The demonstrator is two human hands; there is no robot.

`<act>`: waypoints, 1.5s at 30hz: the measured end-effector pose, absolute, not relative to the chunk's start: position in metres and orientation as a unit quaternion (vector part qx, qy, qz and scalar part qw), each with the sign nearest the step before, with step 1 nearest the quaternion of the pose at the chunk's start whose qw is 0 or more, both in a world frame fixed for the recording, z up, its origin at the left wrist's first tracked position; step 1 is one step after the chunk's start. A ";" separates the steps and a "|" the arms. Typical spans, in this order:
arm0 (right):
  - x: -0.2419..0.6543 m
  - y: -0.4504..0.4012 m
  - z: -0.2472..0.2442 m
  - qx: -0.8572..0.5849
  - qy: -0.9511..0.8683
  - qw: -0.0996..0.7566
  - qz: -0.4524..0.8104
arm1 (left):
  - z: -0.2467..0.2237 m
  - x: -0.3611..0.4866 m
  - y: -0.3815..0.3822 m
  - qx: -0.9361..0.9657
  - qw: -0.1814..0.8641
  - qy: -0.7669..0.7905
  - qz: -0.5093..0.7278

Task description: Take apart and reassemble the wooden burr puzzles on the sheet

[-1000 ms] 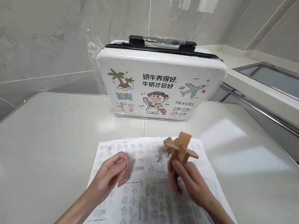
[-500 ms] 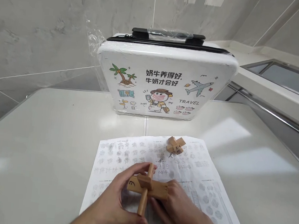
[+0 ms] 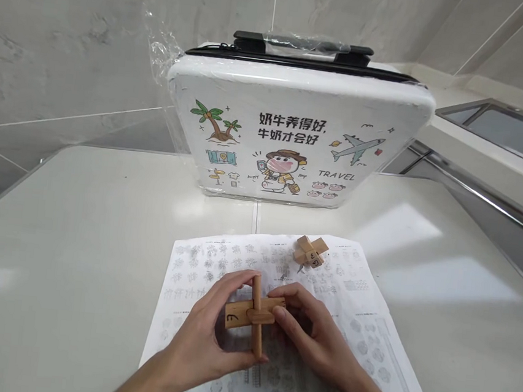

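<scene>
Between my hands is a wooden interlocking puzzle (image 3: 238, 314), made of flat and narrow pieces crossing one another, with a dark mark on its left end. My left hand (image 3: 204, 332) is closed on it, fingertips at the top of the upright piece and thumb at its bottom. My right hand (image 3: 316, 330) pinches the right end with thumb and fingers. Both hands are above a printed sheet (image 3: 188, 287) covered in small diagrams. A second wooden puzzle (image 3: 310, 252), star-like and marked in black, rests on the sheet's far part, touched by neither hand.
A white case (image 3: 298, 101) with cartoon prints and a black handle (image 3: 304, 43) stands across the table's back, wrapped in clear plastic. The pale table (image 3: 74, 264) extends on both sides of the sheet. Behind is a grey wall (image 3: 72, 48).
My right hand has shifted its grip, and its thumb now presses the near side of the puzzle's right end. The puzzle has turned slightly, its right end higher in view.
</scene>
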State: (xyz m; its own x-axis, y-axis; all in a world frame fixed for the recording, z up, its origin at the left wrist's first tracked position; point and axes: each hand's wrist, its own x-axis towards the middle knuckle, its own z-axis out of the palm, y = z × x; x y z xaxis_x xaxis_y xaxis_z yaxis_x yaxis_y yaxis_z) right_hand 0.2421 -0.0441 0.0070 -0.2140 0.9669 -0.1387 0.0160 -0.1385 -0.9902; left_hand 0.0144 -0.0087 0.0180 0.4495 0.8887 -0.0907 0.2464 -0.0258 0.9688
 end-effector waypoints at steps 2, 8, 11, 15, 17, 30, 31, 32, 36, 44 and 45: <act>0.242 -0.044 0.005 -0.477 -0.495 0.403 0.604 | 0.017 0.015 -0.009 0.658 0.539 0.437 0.291; 0.242 -0.044 0.002 -0.474 -0.483 0.397 0.620 | 0.015 0.015 -0.008 0.690 0.513 0.441 0.259; 0.242 -0.044 0.003 -0.471 -0.491 0.393 0.619 | 0.013 0.013 -0.008 0.700 0.504 0.436 0.256; 0.242 -0.046 0.005 -0.463 -0.513 0.392 0.608 | 0.009 0.012 -0.011 0.718 0.488 0.431 0.248; 0.243 -0.046 0.005 -0.453 -0.504 0.392 0.621 | 0.008 0.011 -0.012 0.724 0.481 0.430 0.245; 0.242 -0.052 -0.006 -0.378 -0.460 0.451 0.665 | 0.009 0.004 -0.010 0.714 0.509 0.388 0.285; 0.242 -0.053 -0.006 -0.381 -0.468 0.454 0.655 | 0.008 0.004 -0.010 0.699 0.522 0.390 0.296; 0.242 -0.054 -0.007 -0.385 -0.476 0.456 0.646 | 0.008 0.004 -0.009 0.689 0.532 0.390 0.301; 0.243 -0.055 -0.008 -0.404 -0.514 0.448 0.609 | 0.012 0.006 -0.007 0.680 0.554 0.386 0.286; 0.243 -0.057 -0.012 -0.426 -0.584 0.427 0.543 | 0.014 0.007 -0.009 0.676 0.542 0.388 0.314; 0.243 -0.058 -0.012 -0.428 -0.586 0.425 0.541 | 0.013 0.007 -0.009 0.677 0.539 0.387 0.318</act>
